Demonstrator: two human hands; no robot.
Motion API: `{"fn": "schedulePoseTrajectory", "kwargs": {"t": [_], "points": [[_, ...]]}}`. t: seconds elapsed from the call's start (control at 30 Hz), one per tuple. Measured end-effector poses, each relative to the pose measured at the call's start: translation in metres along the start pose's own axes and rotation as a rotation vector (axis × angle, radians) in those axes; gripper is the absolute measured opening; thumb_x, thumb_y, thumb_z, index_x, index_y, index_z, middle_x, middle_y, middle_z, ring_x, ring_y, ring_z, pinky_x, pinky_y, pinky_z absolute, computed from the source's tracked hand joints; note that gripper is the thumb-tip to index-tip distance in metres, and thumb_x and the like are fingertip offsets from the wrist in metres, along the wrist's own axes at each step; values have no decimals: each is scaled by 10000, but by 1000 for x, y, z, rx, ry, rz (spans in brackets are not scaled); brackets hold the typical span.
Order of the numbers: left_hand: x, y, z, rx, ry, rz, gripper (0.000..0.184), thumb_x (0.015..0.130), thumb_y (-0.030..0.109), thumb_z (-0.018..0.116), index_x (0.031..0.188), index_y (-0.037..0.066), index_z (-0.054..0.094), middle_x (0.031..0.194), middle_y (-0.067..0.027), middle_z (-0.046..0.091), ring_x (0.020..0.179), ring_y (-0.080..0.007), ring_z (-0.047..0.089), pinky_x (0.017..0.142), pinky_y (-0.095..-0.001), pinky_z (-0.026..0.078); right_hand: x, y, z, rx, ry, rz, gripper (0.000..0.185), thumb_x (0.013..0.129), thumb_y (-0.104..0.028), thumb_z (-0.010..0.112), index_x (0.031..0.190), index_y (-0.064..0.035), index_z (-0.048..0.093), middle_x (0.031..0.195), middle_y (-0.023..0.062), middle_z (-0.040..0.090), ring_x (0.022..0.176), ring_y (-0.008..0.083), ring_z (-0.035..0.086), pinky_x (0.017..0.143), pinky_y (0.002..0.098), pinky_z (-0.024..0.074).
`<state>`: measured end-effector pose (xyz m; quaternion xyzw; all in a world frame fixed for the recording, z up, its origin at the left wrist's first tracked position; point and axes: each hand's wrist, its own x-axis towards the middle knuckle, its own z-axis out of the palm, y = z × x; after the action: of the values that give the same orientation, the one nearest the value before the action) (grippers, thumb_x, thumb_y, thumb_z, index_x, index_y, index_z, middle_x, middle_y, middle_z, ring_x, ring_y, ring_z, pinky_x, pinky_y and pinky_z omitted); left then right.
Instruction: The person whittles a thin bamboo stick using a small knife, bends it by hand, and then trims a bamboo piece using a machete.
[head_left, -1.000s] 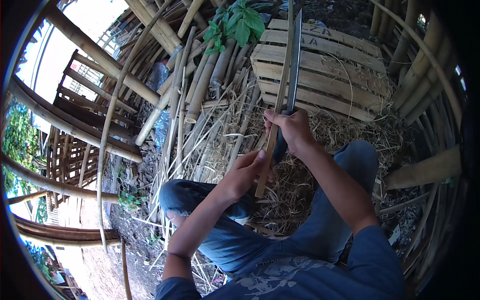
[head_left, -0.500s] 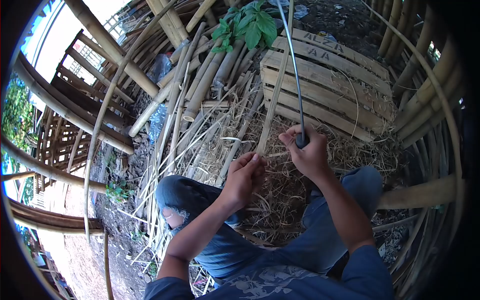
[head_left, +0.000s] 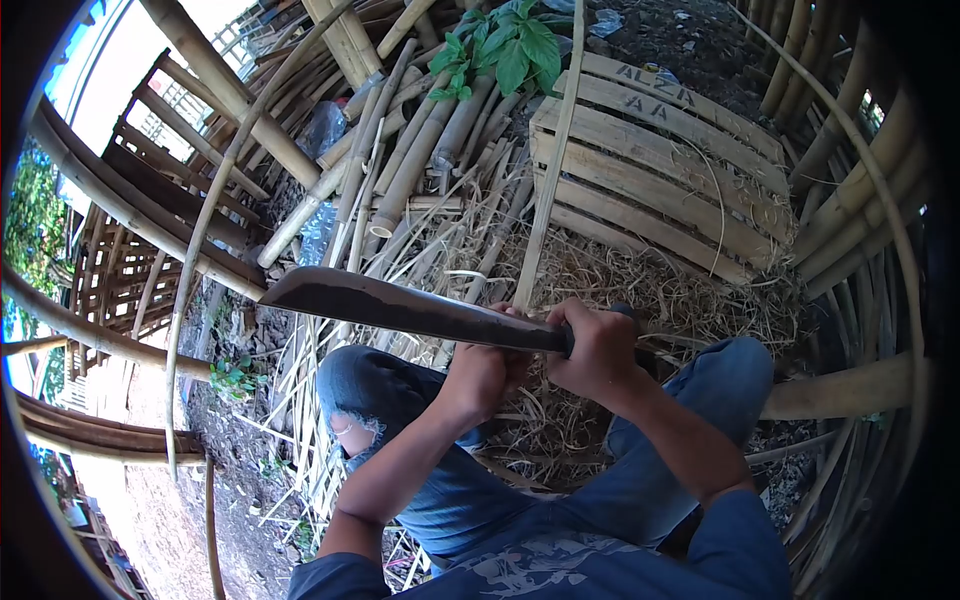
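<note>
My right hand is closed around the dark handle of a machete. Its long, broad blade points left and lies crosswise in front of my left hand, hiding part of the fingers. My left hand pinches the near end of a long, flat bamboo strip, which runs away from me past the crate. The blade crosses close to that end; whether its edge touches the strip cannot be made out. Thin bamboo shavings lie beneath both hands, between my knees.
A slatted wooden crate stands ahead to the right. Cut bamboo poles and pale strips are heaped ahead to the left, near a leafy plant. A bamboo frame stands at left, and a bamboo pole lies beside my right knee.
The machete has swung from pointing away from me to lying crosswise, tip to the left. My right hand has turned and come closer to my left, which still grips the strip.
</note>
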<state>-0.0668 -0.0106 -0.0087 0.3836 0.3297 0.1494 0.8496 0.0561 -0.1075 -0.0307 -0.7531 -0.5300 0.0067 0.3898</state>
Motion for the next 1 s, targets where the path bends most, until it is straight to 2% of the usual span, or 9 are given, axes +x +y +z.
{"fn": "schedulePoseTrajectory", "kwargs": {"t": [0.1, 0.37, 0.43, 0.57, 0.67, 0.8, 0.87, 0.97, 1.0], "points": [[-1, -1, -5, 148, -57, 45, 98, 916, 86, 403, 949, 100, 494, 606, 39, 360, 444, -56, 293, 387, -208, 211, 1, 2, 0, -25, 1, -26, 242, 546, -54, 657, 758, -85, 544, 592, 94, 574, 567, 287, 614, 520, 373, 464], [-10, 3, 3, 19, -24, -71, 87, 888, 56, 424, 908, 69, 507, 595, 45, 332, 457, -53, 277, 391, -205, 205, 3, 7, -2, -58, 125, -146, 315, 481, -71, 656, 764, -75, 518, 608, 69, 555, 567, 271, 590, 546, 358, 451], [-9, 3, 3, 19, -6, -66, 83, 887, 62, 429, 886, 59, 512, 591, 47, 323, 459, -52, 274, 391, -204, 204, 4, 8, -2, -106, 149, -154, 349, 481, -117, 712, 769, -75, 518, 584, 63, 541, 560, 257, 587, 559, 364, 455], [-10, 4, 1, 19, -71, -68, 127, 914, 106, 423, 834, 51, 506, 577, 50, 305, 450, -50, 266, 388, -206, 199, 5, 11, -4, -152, 185, -181, 361, 470, -130, 723, 761, -81, 514, 585, 54, 535, 549, 246, 572, 550, 360, 446], [-14, 7, 2, 31, -100, -76, 180, 942, 164, 416, 818, 58, 494, 558, 55, 286, 437, -48, 253, 383, -206, 190, 9, 13, -9, -159, 208, -176, 331, 473, -100, 668, 766, -69, 518, 604, 76, 538, 542, 267, 559, 540, 368, 431], [-21, 6, 8, -15, -131, -103, 250, 965, 248, 410, 802, 74, 482, 533, 60, 271, 424, -44, 235, 375, -206, 180, 20, 23, -21, -240, 252, -134, 366, 458, -128, 718, 753, -79, 507, 592, 63, 531, 541, 253, 555, 543, 361, 432], [-20, 6, 9, -15, -149, -120, 253, 966, 258, 412, 797, 81, 478, 533, 58, 277, 424, -44, 234, 373, -207, 182, 22, 28, -25, -266, 260, -112, 380, 459, -154, 745, 743, -87, 501, 578, 47, 530, 542, 232, 562, 547, 352, 440], [-21, 7, 10, 11, -121, -115, 252, 966, 259, 410, 799, 82, 475, 535, 59, 276, 423, -43, 235, 372, -207, 182, 27, 30, -28, -232, 267, -96, 401, 427, -113, 730, 752, -80, 498, 611, 76, 526, 550, 283, 545, 546, 370, 422], [-21, 7, 10, 16, -124, -105, 250, 967, 257, 409, 799, 82, 473, 537, 59, 276, 423, -43, 236, 371, -208, 183, 29, 32, -30, -264, 290, -132, 358, 467, -127, 731, 743, -84, 507, 592, 69, 536, 533, 261, 556, 546, 359, 441]]}}
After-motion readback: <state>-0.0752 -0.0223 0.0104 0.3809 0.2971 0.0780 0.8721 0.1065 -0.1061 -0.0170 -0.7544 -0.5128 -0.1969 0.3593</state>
